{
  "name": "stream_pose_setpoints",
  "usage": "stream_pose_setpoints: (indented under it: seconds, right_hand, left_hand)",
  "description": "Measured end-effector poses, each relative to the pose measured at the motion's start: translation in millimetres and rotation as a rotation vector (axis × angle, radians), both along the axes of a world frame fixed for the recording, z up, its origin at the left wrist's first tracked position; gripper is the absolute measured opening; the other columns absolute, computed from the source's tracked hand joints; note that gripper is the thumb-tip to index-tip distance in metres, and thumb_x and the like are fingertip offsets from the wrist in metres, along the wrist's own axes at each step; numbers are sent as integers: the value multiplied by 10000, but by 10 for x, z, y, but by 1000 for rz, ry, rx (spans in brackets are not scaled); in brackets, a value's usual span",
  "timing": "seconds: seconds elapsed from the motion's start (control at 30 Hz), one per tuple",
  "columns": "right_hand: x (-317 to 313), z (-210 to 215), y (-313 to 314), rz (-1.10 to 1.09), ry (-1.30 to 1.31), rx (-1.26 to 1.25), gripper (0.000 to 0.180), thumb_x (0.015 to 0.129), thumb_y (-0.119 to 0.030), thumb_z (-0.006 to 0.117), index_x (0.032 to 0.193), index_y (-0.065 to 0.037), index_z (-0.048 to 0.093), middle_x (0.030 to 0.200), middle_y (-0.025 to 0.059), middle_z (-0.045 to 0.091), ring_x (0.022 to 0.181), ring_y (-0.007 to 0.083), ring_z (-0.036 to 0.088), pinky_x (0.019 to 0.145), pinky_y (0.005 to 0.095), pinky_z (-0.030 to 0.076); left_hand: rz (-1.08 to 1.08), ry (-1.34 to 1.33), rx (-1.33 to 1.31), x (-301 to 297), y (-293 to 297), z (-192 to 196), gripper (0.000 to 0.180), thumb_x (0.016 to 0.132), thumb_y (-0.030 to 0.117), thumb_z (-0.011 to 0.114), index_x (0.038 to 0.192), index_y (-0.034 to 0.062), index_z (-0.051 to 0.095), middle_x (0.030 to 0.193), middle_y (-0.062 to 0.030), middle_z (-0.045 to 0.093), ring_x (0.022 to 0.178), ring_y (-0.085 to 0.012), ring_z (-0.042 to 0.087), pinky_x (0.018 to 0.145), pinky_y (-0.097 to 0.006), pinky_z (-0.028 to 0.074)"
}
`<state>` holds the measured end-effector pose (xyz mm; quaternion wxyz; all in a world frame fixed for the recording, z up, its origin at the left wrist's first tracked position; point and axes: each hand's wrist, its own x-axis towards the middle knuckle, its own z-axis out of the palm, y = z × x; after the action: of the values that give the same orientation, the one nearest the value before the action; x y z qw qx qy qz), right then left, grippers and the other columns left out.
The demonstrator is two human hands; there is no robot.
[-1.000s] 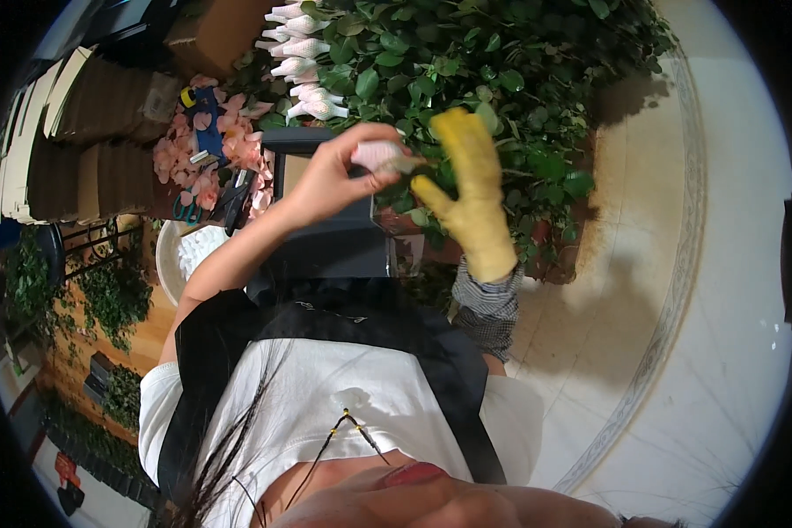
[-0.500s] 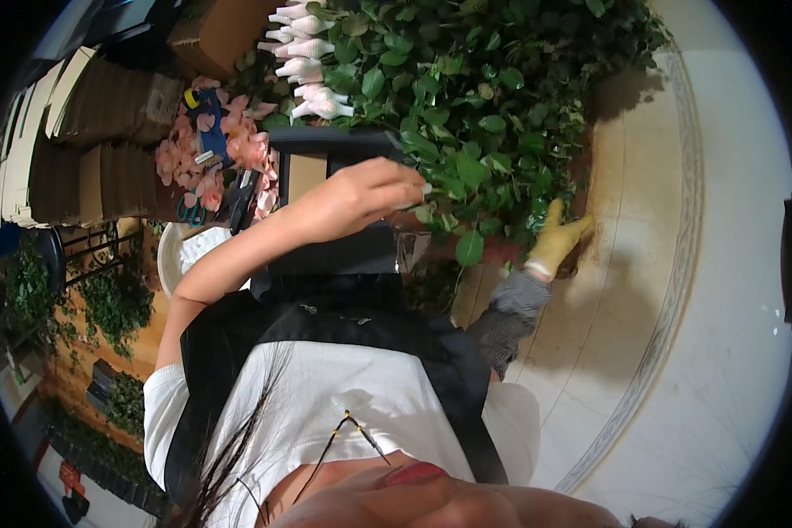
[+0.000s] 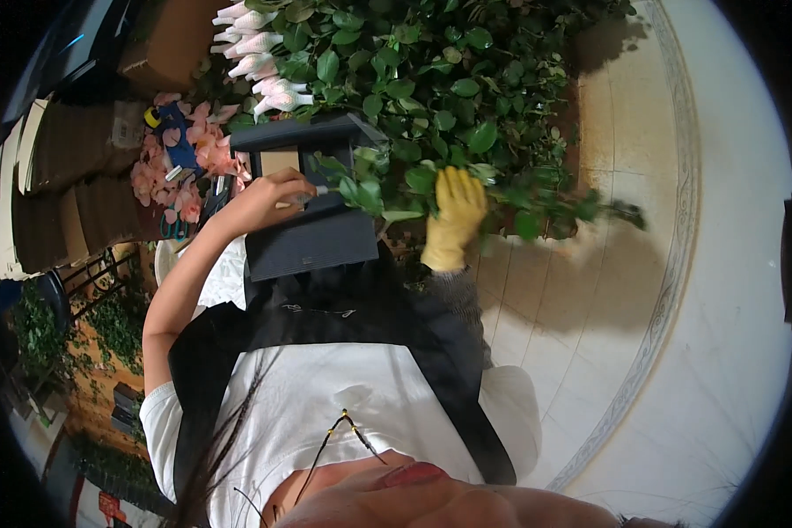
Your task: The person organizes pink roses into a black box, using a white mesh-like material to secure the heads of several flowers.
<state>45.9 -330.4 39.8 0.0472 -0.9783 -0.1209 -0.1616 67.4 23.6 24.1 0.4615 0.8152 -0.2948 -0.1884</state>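
I see the leafy stem (image 3: 367, 195) held crosswise in front of the person, one end above the open dark box (image 3: 312, 245). Its long axis goes from left to right, nearly level in my view; the leafy tip points to the right, over the tiled floor (image 3: 590, 290). The bare left hand (image 3: 277, 199) is closed, with its fingertips pinching the left end of the stem. The gloved right hand (image 3: 455, 216) is farther along, its yellow fingers close together and touching the leaves; its palm side is hidden, so I cannot tell if it is gripping. Inside the box lies a brown piece (image 3: 279, 161). Beyond is the big green foliage pile (image 3: 431, 79), with netted flower heads (image 3: 257, 63) at its left, and pink petals (image 3: 211, 148) nearer.
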Motion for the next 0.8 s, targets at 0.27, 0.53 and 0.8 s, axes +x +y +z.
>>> stream_pose_setpoints:
  seconds: [0.27, 0.53, 0.8]
  right_hand:
    - [498, -69, 98, -7, 288, 501, 465, 830, -109, 721, 1276, -58, 603, 1180, 169, 675, 1119, 377, 611, 979, 456, 487]
    - [1502, -425, -19, 1, -64, 34, 482, 723, -33, 715, 1197, -72, 638, 1261, 146, 621, 1148, 339, 578, 1052, 489, 415]
    - [1328, 907, -180, 209, -91, 674, 345, 815, 14, 488, 1114, 36, 659, 1111, 210, 697, 1014, 367, 667, 926, 434, 540]
  left_hand:
    - [198, 157, 95, -249, 272, -1280, 205, 897, 104, 714, 1098, 69, 719, 1084, -121, 614, 1066, -298, 610, 853, -367, 512]
    - [128, 244, 118, -87, 245, -1088, 225, 807, 161, 756, 976, 25, 698, 1018, -137, 612, 981, -313, 614, 843, -383, 496]
    - [253, 231, 178, -228, 180, -1191, 350, 805, 236, 795, 1078, 56, 670, 1027, -129, 647, 970, -320, 638, 826, -398, 506]
